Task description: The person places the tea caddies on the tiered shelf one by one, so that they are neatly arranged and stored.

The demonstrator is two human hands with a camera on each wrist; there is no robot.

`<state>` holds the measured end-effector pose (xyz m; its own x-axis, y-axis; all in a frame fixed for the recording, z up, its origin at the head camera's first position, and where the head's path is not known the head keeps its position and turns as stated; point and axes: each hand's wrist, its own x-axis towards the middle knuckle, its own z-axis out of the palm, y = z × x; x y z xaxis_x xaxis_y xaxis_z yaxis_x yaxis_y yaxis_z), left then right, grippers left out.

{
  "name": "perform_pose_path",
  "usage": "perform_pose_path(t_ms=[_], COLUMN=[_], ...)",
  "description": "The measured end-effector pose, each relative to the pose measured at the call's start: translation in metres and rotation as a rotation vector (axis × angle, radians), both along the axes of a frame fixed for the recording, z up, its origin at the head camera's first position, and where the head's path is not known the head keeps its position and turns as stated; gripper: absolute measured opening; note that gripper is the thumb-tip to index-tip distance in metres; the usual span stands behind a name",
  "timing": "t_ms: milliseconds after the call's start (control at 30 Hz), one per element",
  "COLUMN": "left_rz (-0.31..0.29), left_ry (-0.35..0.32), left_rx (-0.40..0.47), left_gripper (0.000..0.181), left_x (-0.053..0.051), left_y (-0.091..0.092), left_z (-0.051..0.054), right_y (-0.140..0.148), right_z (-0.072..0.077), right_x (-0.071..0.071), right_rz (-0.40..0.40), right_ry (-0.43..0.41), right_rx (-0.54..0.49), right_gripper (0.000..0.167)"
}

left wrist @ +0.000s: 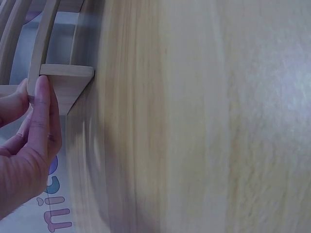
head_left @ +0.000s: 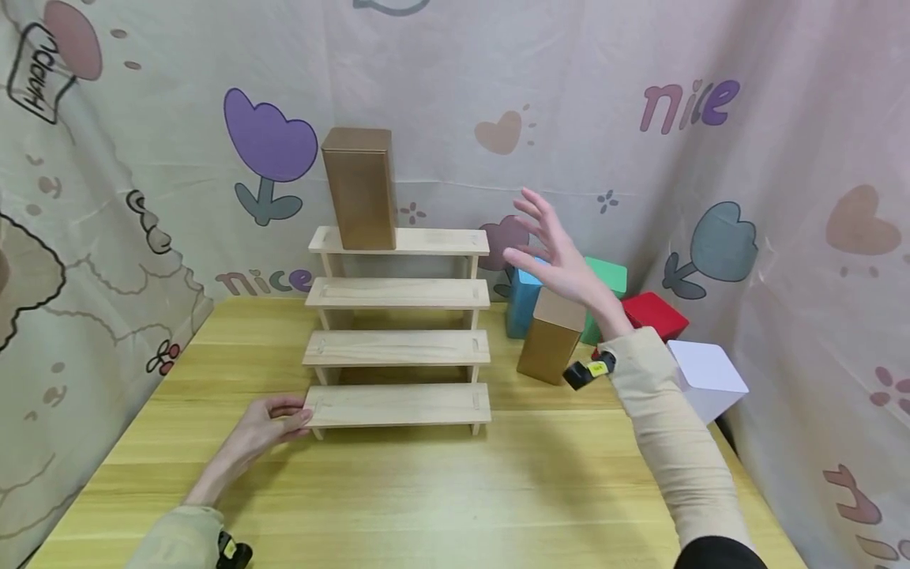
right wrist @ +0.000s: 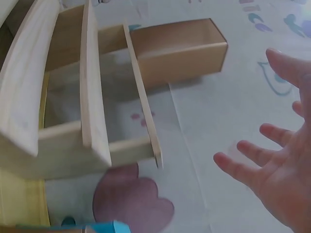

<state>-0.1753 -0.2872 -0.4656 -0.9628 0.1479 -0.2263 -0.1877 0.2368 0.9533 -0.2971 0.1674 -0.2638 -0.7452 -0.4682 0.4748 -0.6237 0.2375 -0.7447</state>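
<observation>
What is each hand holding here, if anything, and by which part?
The left hand pinches the wooden rack by the left end of its lowest shelf; the right hand holds nothing.

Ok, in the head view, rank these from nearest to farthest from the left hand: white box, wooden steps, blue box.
From the left hand:
1. Wooden steps: pinched at the bottom step's left end.
2. Blue box: behind, right of the steps.
3. White box: far right.

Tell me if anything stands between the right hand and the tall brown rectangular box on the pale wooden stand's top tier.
Nothing visible does: in the head view, only pale patterned fabric curtain, behind them, shows between the right hand and the tall brown rectangular box.
</observation>
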Motion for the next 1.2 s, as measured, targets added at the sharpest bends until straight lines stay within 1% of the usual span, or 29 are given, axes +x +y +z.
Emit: perform_pose_path(t_ms=[100, 200, 300, 400, 533, 633, 800, 967, 1033, 1200], left_rz=[0.014, 0.021, 0.019, 0.019, 0.02, 0.017, 0.013, 0.022, 0.02, 0.017], left_ry=[-0.011, -0.017, -0.015, -0.017, -0.018, -0.014, -0.009, -0.012, -0.008, -0.006], left_rx=[0.005, 0.015, 0.016, 0.016, 0.017, 0.018, 0.02, 0.023, 0.023, 0.025], left_gripper=[0.051, 0.051, 0.051, 0.052, 0.052, 0.051, 0.051, 0.052, 0.052, 0.052], left_x=[0.0, 0.0, 0.001, 0.001, 0.0, 0.001, 0.0, 0.0, 0.0, 0.0], left_y=[0.0, 0.001, 0.001, 0.0, 0.0, 0.001, 0.001, 0.001, 0.001, 0.001], left_z=[0.001, 0.001, 0.001, 0.0, 0.0, 0.0, -0.002, -0.003, -0.002, -0.002], right_y=[0.017, 0.035, 0.053, 0.07, 0.092, 0.109, 0.138, 0.165, 0.173, 0.185], right_z=[-0.006, -0.011, -0.019, -0.026, -0.033, -0.041, -0.057, -0.079, -0.088, -0.105], right_x=[0.01, 0.022, 0.035, 0.047, 0.063, 0.074, 0.093, 0.107, 0.113, 0.125], right_rz=[-0.032, -0.085, -0.164, -0.264, -0.391, -0.459, -0.598, -0.734, -0.789, -0.905], right_ry=[0.012, 0.029, 0.058, 0.087, 0.099, 0.108, 0.141, 0.189, 0.189, 0.156], right_rx=[0.015, 0.046, 0.09, 0.138, 0.184, 0.18, 0.119, 0.079, 0.084, 0.118], right_gripper=[0.085, 0.086, 0.086, 0.083, 0.078, 0.077, 0.076, 0.072, 0.069, 0.061])
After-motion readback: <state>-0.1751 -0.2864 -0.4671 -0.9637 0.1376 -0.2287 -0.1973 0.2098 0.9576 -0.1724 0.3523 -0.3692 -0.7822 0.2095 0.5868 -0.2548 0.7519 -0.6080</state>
